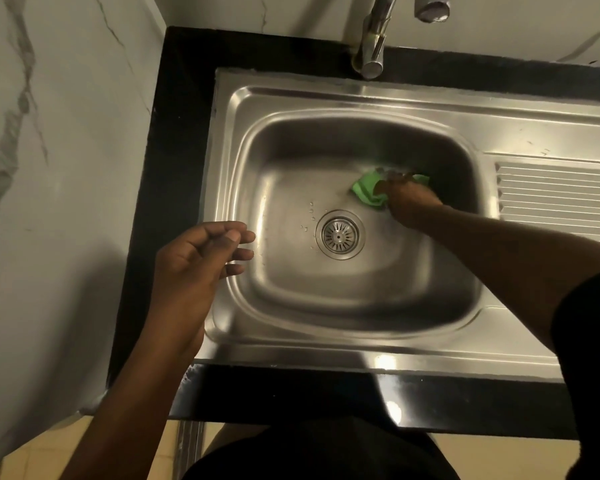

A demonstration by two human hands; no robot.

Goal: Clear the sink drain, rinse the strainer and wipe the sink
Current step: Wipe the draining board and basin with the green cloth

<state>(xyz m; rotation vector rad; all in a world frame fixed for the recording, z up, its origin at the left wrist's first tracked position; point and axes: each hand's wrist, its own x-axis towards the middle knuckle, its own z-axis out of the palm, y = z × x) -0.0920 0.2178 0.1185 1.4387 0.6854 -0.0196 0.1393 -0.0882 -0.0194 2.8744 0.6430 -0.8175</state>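
The black countertop (174, 168) is framing the whole scene, and the steel sink (229, 202) is sitting in it, with its ribbed drainboard (551, 195) running off to the right and the tap (373, 39) hanging over the far rim. The left hand (194, 258) is hovering over the sink's left rim with its fingers loosely curled, holding nothing and touching nothing. The right hand (409, 202) is reaching down into the basin at the far right corner and bearing on the green cloth (366, 188), which is bunching up under it against the basin floor. The fingers are blurring, so I cannot tell whether they are gripping the cloth or pressing flat. The strainer (340, 234) is sitting in the drain, between the two hands and nearer the right one. A few water droplets (310, 216) are lying just left of it.
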